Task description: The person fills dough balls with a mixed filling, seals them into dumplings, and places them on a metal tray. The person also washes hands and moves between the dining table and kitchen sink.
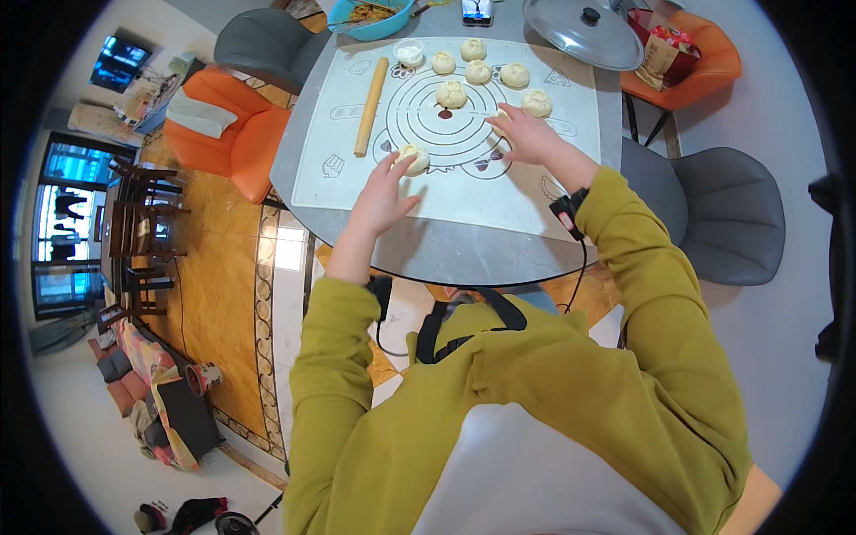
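Observation:
My left hand (382,199) is at the near left of a white printed mat (321,190), its fingertips at the edge of a pleated dough bun (414,159). Its thumb is spread away from that bun. Over on the right, my right hand (531,137) reaches across another bun (500,127), which its fingers mostly hide; whether they grip it is unclear. Ahead of both hands sit several more pleated buns, including one near the mat's centre (451,95) and one at the right (536,103). A wooden rolling pin (371,107) lies on the left side of the mat.
A small bowl of white powder (408,53) stands beside the rolling pin's far end. At the table's far side are a blue basin of filling (370,20), a phone (477,12) and a glass pot lid (582,33). Orange and grey chairs surround the grey table (461,257).

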The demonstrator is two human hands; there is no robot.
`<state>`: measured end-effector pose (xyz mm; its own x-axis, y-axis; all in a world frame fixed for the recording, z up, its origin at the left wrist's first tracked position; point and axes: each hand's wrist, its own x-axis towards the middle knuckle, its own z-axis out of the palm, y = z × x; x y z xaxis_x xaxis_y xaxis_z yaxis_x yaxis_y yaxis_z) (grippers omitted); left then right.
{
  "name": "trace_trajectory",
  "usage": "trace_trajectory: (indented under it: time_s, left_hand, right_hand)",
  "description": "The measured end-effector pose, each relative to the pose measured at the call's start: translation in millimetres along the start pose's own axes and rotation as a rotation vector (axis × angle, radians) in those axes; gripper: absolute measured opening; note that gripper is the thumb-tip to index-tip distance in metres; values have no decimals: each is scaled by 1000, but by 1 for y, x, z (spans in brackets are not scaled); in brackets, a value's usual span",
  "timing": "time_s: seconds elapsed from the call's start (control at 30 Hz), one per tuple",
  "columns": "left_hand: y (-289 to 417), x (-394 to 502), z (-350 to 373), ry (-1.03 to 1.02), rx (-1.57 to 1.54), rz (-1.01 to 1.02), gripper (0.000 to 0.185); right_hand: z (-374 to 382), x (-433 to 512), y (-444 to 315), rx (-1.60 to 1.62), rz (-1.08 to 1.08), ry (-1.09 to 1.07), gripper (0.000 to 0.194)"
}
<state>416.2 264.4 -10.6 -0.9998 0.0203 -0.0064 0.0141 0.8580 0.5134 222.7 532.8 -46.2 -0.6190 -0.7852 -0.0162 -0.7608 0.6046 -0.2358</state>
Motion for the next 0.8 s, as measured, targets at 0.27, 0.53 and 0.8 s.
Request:
trace_trajectory:
  time_s: [0.27, 0.53, 0.8]
  left_hand:
    - [-43, 102, 28, -329, 147, -71, 75]
    - [-47, 101, 38, -202, 45, -20, 48]
    - [13, 132, 55, -98, -173, -18, 49]
  right_hand:
    - [17, 56, 10, -31, 142, -319, 65]
    - [31, 51, 45, 144, 181, -126, 34]
    - [14, 0, 32, 232, 204, -178, 29]
